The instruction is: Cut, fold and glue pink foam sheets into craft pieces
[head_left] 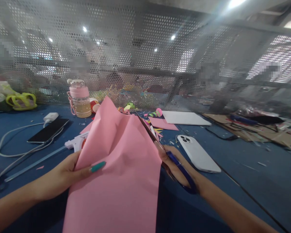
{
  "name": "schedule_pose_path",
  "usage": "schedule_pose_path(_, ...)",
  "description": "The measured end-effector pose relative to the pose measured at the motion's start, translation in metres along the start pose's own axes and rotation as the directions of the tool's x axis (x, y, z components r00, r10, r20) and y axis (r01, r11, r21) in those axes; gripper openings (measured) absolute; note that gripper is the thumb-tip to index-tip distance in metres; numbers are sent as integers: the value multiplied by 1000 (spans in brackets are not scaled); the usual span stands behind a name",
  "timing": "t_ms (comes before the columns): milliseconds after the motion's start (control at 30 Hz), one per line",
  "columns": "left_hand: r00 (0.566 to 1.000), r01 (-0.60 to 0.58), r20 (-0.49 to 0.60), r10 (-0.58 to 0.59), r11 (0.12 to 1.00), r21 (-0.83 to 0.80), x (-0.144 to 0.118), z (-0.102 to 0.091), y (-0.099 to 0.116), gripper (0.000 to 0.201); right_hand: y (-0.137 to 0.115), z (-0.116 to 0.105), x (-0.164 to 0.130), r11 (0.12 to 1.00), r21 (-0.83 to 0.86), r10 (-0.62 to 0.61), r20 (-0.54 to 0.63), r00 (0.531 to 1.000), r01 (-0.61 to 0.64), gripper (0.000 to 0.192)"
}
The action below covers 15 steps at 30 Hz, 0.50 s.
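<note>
Pink paper is held up over a blue table, left hand pinching its edge, right hand gripping blue-handled scissors along the sheet's right side, beside a white phone.

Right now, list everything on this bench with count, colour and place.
pink paper sheet: 1, pink, front centre, held up
scissors: 1, blue handles, at the sheet's right edge
white phone: 1, white, face down, right of scissors
black phone: 1, black, left, with a white cable
bottle: 1, pink, back left
glue gun: 1, white, partly behind the sheet
white board: 1, white, back centre
cardboard: several pieces, brown, far right
left hand: 1, grip on the sheet's left edge
right hand: 1, grip in the scissors
</note>
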<state>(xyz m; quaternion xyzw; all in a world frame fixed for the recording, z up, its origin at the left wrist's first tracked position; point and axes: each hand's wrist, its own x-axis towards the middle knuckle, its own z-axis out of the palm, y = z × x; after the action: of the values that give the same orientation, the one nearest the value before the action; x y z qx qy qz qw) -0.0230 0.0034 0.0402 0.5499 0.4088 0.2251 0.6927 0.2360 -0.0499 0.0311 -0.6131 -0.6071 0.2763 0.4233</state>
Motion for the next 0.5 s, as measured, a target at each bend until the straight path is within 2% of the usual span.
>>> schedule_pose_path(233, 999, 18, -33, -18, 1000, -21, 1, 0, 0, 31, 4, -2, 1, 999, 45, 9, 43, 999, -11, 49)
schedule_pose_path(400, 999, 40, -28, -41, 999, -25, 1, 0, -1, 32, 5, -3, 2, 998, 22, -62, 40, 997, 61, 47)
schedule_pose_path(500, 999, 43, -29, -44, 998, -35, 1, 0, -1, 32, 3, -2, 1, 1000, 9, -30, 32, 999, 30, 47)
